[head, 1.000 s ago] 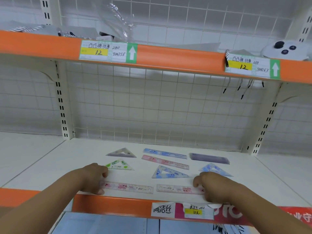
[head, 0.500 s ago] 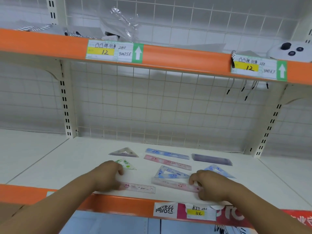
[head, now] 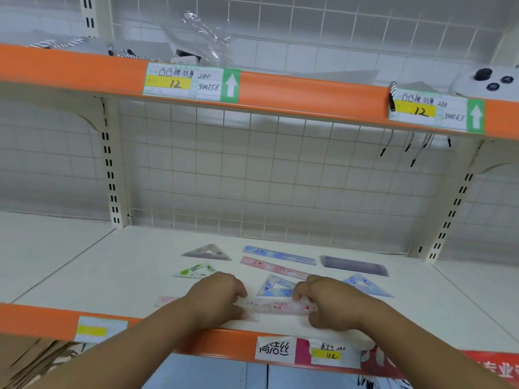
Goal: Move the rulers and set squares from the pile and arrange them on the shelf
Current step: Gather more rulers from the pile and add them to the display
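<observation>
My left hand (head: 219, 296) and my right hand (head: 331, 301) are close together near the front edge of the white shelf (head: 112, 276). Between them they pinch a clear pink ruler (head: 276, 306) by its two ends. It partly overlaps a second clear pink ruler (head: 166, 300), which lies under my left hand with only its ends showing. Behind the hands lie a grey set square (head: 207, 251), a green set square (head: 196, 270), two blue set squares (head: 276, 286) (head: 365, 284), a blue ruler (head: 278, 255), a pink ruler (head: 272, 268) and a purple stack of rulers (head: 354, 265).
An orange rail with price tags (head: 275, 350) runs along the shelf front. The upper shelf (head: 309, 92) overhangs, with a white controller (head: 488, 81) at its right end and plastic wrap (head: 205, 32) on it. A wire grid (head: 252, 175) backs the shelf. Cardboard (head: 33, 360) lies lower left.
My right hand has carried its clear pink ruler leftwards until it meets my left hand and overlaps the other ruler. My left hand has shifted right. The two hands are now much closer.
</observation>
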`<action>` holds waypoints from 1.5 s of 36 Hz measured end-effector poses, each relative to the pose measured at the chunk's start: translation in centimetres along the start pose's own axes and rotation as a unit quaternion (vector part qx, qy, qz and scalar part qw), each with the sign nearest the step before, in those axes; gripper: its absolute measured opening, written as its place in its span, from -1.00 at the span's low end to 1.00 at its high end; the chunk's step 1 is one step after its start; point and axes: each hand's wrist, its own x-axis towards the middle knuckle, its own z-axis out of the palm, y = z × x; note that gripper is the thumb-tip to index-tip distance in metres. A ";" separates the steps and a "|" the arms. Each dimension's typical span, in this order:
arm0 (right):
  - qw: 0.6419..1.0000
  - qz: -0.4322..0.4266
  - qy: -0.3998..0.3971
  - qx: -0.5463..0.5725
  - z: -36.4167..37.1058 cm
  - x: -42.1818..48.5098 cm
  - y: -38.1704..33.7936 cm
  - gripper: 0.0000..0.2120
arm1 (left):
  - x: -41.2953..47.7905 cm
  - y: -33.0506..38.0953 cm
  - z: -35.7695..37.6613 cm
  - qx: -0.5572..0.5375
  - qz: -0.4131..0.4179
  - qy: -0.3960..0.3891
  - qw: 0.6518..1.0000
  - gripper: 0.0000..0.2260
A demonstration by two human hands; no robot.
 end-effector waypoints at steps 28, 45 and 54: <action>0.956 0.118 0.076 0.256 1.3 2.0 -3.3 -0.66 | -0.3 4.5 0.7 -0.021 -0.130 0.054 0.990 -0.64; 0.991 -0.020 0.101 -0.089 0.4 2.0 -4.0 -0.51 | -0.5 5.2 0.6 0.023 -0.093 0.051 0.994 -0.68; 0.995 0.015 0.089 -0.032 0.7 2.7 -3.5 -0.49 | -0.6 5.2 0.7 0.032 -0.091 0.053 0.994 -0.65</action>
